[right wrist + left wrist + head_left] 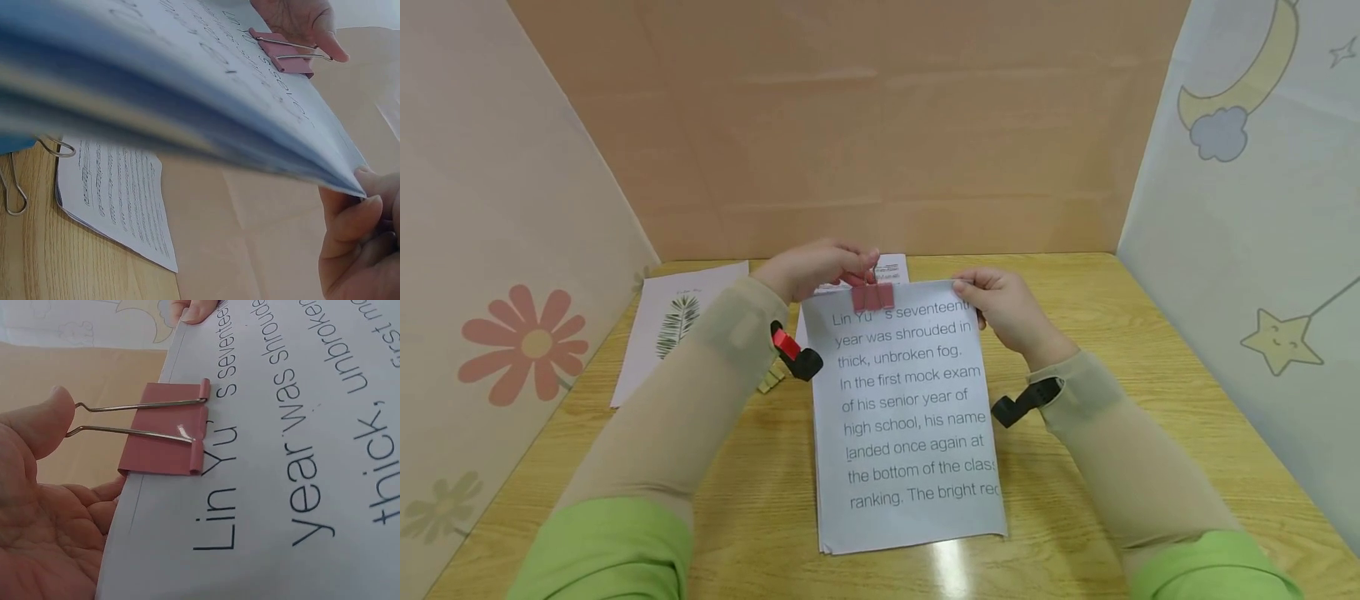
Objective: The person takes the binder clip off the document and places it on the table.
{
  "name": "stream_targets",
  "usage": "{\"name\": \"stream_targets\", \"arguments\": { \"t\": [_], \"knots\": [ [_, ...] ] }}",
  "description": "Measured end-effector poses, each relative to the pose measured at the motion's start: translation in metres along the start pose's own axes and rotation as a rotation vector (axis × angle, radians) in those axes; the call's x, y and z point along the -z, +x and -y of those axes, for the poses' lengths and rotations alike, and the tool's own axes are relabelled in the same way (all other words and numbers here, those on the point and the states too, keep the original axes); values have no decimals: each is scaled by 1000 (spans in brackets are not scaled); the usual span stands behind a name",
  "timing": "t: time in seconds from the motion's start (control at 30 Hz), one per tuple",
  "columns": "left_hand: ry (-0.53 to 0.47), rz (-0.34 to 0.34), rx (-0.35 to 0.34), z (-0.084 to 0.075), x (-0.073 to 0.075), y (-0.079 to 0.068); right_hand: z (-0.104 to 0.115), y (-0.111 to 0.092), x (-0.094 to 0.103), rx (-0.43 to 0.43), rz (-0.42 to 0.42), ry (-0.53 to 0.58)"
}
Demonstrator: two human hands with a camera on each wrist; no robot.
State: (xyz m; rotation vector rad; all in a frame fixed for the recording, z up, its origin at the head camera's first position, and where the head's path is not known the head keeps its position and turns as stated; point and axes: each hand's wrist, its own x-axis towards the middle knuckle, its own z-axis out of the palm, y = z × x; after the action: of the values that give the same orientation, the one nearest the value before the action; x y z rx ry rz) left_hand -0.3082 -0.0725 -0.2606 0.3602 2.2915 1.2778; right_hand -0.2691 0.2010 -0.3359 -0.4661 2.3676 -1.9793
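A stack of printed sheets (910, 433) is held up by both hands, with large text facing me. Along its top edge sits a pink binder clip (165, 434), its jaws over the paper. My left hand (820, 268) holds the clip, the thumb at the tips of its wire handles and the other fingers behind the paper. At the top right corner, my right hand (1003, 312) pinches the sheets between thumb and fingers. In the right wrist view, the edges of the stack run to the right fingertips (369, 209).
Behind the stack lie other printed pages (119, 194) on the wooden table (1150, 433). A sheet with a green leaf picture (677, 321) is at the left, near some small yellow pieces (770, 379). Wire handles (15, 194) of a blue clip show in the right wrist view.
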Motion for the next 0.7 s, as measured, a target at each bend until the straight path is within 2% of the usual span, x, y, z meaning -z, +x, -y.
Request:
{"name": "stream_targets", "arguments": {
  "t": [0.37,0.7],
  "knots": [
    [29,-51,-29,-2,-6,-1,0,-1,0,-5,-26,3],
    [71,-111,-19,0,-12,-3,-1,-1,0,2,-36,7]
  ]
}}
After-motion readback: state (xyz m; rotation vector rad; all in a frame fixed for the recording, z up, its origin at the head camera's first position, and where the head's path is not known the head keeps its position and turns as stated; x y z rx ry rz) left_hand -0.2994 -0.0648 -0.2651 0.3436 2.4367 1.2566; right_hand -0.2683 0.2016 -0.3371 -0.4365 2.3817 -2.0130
